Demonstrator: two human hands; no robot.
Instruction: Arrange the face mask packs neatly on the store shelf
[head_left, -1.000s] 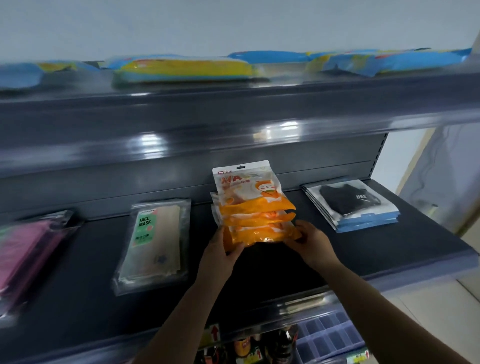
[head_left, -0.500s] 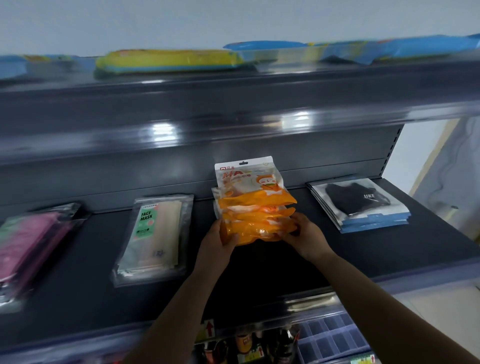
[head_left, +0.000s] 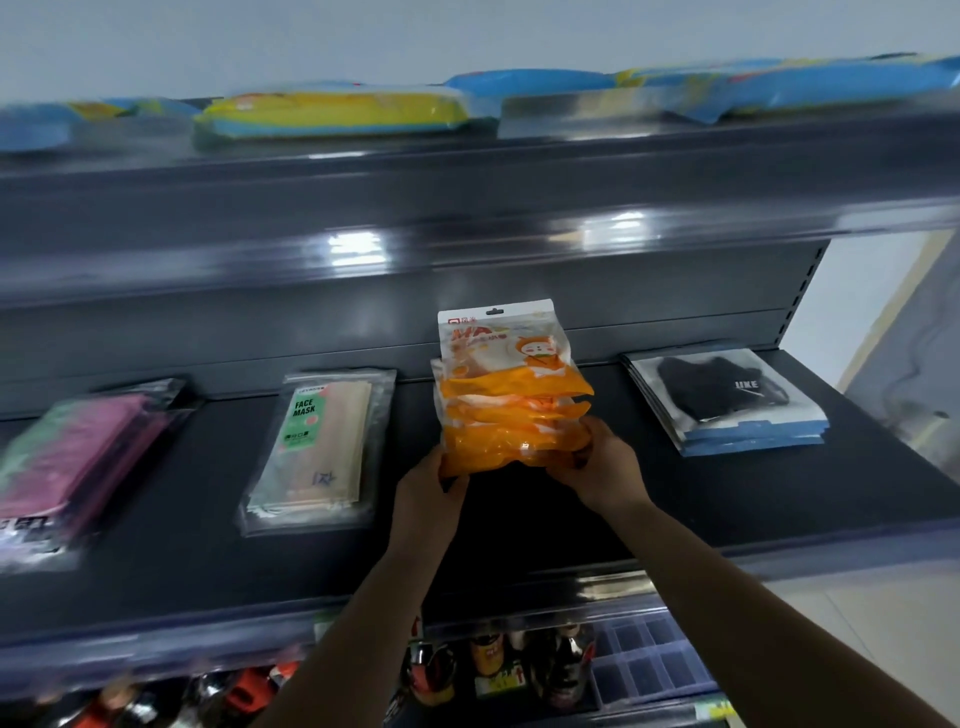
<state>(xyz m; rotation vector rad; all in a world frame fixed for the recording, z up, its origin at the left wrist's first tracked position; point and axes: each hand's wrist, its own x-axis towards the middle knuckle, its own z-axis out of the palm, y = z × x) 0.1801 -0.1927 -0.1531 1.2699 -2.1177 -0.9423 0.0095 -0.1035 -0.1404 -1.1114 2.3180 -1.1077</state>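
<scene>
Above you, the blurred blue and yellow flat packets (head_left: 332, 111) lie along the top dark grey metal shelf board (head_left: 467, 176), against a pale wall (head_left: 467, 36). Below your working level, you can see dark bottles with orange and red labels (head_left: 488, 662) standing in a row, just beside a blue plastic divided tray (head_left: 652, 662). At far right you see pale floor tiles (head_left: 883, 613).

A dark grey metal shelving unit (head_left: 519, 540) fills the view. Above it rises a plain pale wall (head_left: 363, 36). Light glints off the front edge of its upper shelf (head_left: 353, 244). To its right lies a pale floor (head_left: 883, 623), apparently tiled.
</scene>
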